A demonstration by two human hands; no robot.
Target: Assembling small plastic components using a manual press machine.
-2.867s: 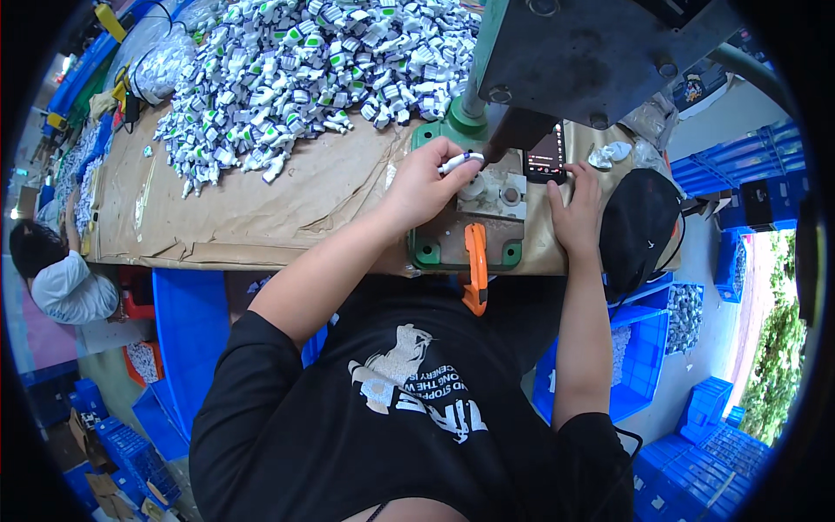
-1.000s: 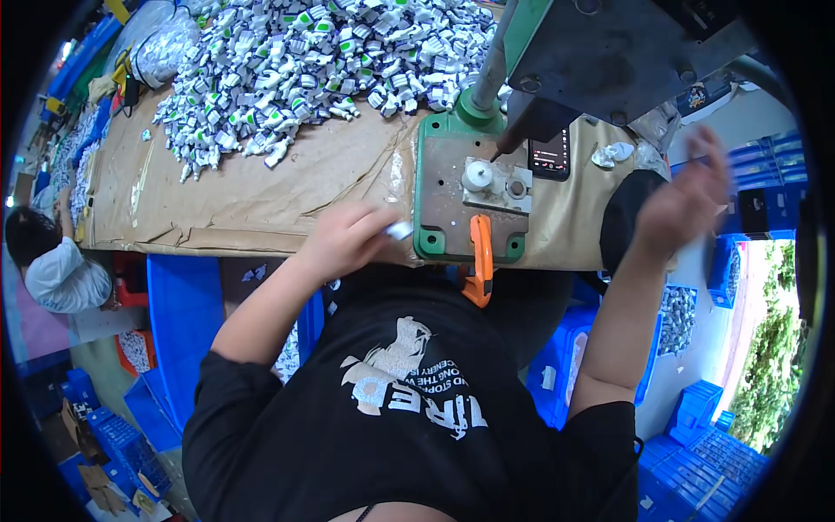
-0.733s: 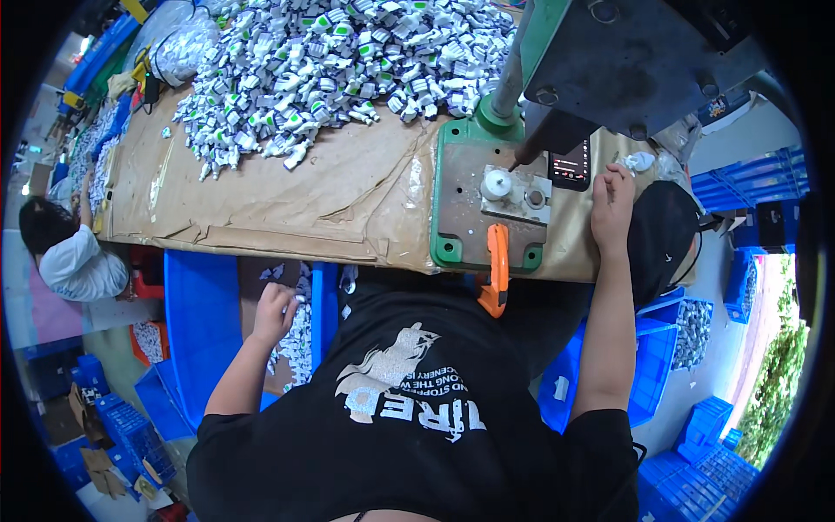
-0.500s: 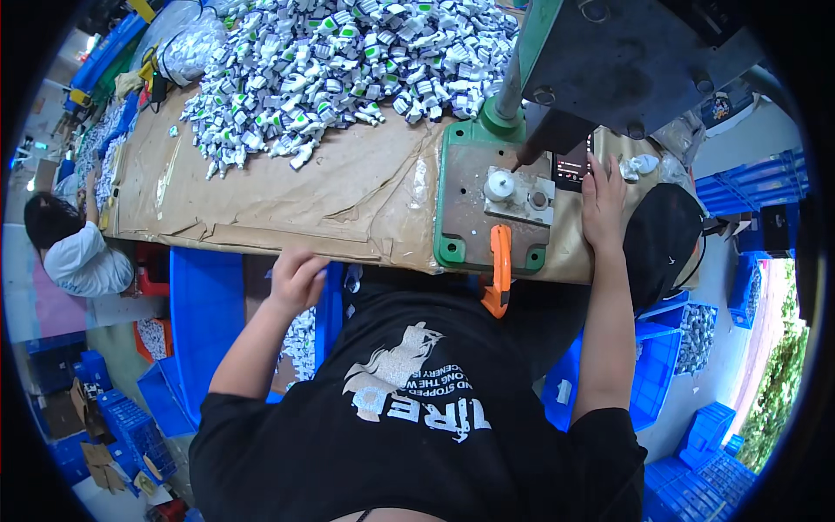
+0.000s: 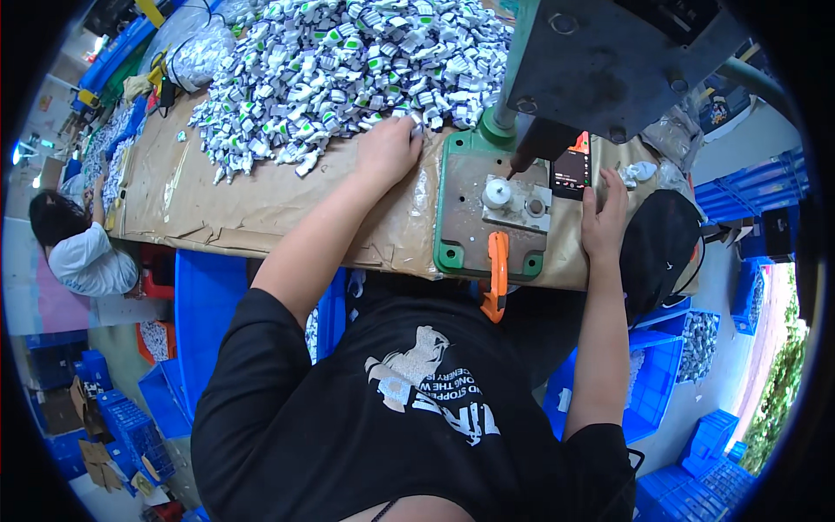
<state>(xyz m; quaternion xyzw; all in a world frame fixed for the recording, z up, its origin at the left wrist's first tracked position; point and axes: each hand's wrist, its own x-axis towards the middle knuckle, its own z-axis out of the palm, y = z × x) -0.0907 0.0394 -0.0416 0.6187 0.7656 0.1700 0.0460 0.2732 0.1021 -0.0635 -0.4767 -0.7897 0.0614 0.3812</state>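
My left hand (image 5: pixel 389 150) is at the near edge of a heap of small white, purple and green pieces (image 5: pixel 313 96). Its fingers curl among the pieces, and what they grip is hidden. My right hand (image 5: pixel 604 215) rests open on the brown table covering, fingers apart, beside a phone (image 5: pixel 571 170) with a lit screen. Between my hands stands a green-based press (image 5: pixel 448 196). A round white piece (image 5: pixel 497 193) sits in the metal fixture (image 5: pixel 524 213) under its dark, pointed ram (image 5: pixel 532 146).
An orange handle (image 5: pixel 496 274) juts over the press's front edge. A black cap (image 5: pixel 663 244) lies right of my right hand. Blue bins (image 5: pixel 204 296) stand below the table. At the far left, another person (image 5: pixel 83 248) sits at work.
My left hand has moved forward from the table's front edge to the heap. My right hand has drawn back slightly from the phone, whose screen picture has changed.
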